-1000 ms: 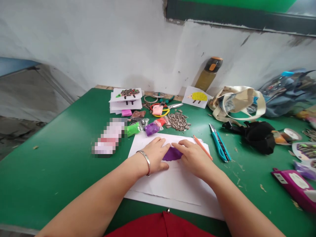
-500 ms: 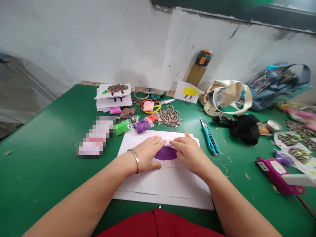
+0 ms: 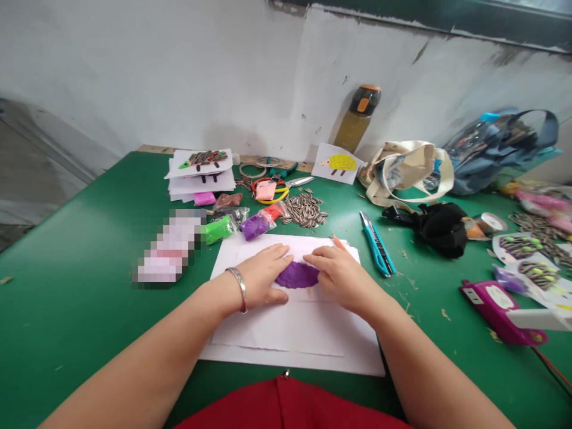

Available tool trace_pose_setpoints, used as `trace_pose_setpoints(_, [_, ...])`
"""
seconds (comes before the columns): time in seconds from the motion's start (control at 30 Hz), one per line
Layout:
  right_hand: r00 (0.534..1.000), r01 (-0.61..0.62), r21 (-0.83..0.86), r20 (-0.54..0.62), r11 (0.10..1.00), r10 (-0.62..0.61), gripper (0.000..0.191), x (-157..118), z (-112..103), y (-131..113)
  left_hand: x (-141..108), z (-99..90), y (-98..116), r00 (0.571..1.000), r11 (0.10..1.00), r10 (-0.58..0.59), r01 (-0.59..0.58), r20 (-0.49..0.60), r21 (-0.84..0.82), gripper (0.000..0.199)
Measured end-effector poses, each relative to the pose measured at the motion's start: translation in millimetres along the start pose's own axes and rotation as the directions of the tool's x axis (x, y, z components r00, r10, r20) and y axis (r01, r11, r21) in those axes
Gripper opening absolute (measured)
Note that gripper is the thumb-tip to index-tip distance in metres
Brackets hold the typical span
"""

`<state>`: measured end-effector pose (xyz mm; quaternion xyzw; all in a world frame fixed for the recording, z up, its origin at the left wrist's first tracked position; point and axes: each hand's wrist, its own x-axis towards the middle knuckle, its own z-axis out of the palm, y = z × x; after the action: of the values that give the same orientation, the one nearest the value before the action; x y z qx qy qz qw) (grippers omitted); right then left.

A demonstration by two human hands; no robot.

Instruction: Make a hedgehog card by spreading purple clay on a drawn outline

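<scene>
**Main item:** a half-oval patch of purple modelling clay, lying flat on a white paper sheet, between the two hands, on a green-topped desk.

**Recent change:** more of the clay shows than a second ago, and it now reads as a wider, rounded shape. This suggests it has been pressed outward across the paper.

**Left hand**: palm down, fingers extended, at the clay's left side; silver bangle on the wrist. Grip open and flat, closed on nothing.

**Right hand**: fingers lightly curved, tips on the clay's upper edge. Grip open and pressing, not closed around anything.

**Nearest surroundings:** thin orange stick, beyond the right hand at the paper's far edge; teal utility knife, right of the paper; bagged purple clay and bagged bright green clay, beyond the paper; loose heap of striped sunflower seeds; scissors with a red and yellow handle; card bearing a yellow hedgehog picture.
</scene>
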<state>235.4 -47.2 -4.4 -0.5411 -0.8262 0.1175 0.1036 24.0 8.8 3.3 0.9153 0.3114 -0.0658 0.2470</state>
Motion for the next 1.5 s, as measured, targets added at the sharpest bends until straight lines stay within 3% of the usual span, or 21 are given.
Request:
trace_pose_setpoints(0.47, [1.0, -0.012, 0.059, -0.019, 0.998, 0.014, 0.047, -1.0, 0.5, 3.5, -0.3, 1.7, -1.9, 0.999, 1.0, 0.02, -0.02, -0.027, 0.001, 0.073])
trace_pose_setpoints(0.63, [1.0, -0.001, 0.053, 0.03, 0.999, -0.001, 0.047, -0.7, -3.7, 3.0, -0.6, -0.1, -1.3, 1.0, 1.0, 0.02, -0.02, -0.02, 0.014, 0.073])
trace_pose_setpoints(0.9, [0.999, 0.013, 0.044, 0.046, 0.999, -0.015, 0.046, -3.0, -8.6, 2.9, -2.1, -14.5, -0.9, 0.999, 0.999, 0.032, -0.032, -0.012, 0.017, 0.043])
trace_pose_setpoints(1.07, [0.999, 0.019, 0.062, 0.033, 0.998, -0.021, 0.037, -3.0, -11.4, 2.6, -2.7, -18.5, -10.1, 0.999, 0.995, 0.05, -0.05, 0.005, 0.085, 0.038])
trace_pose_setpoints(1.5, [0.983, 0.177, -0.038, -0.042, 0.984, -0.178, 0.033, -9.3, 0.9, -29.9, 0.0, -14.4, -23.2, 0.994, 0.983, 0.104, -0.098, -0.03, 0.158, 0.03])
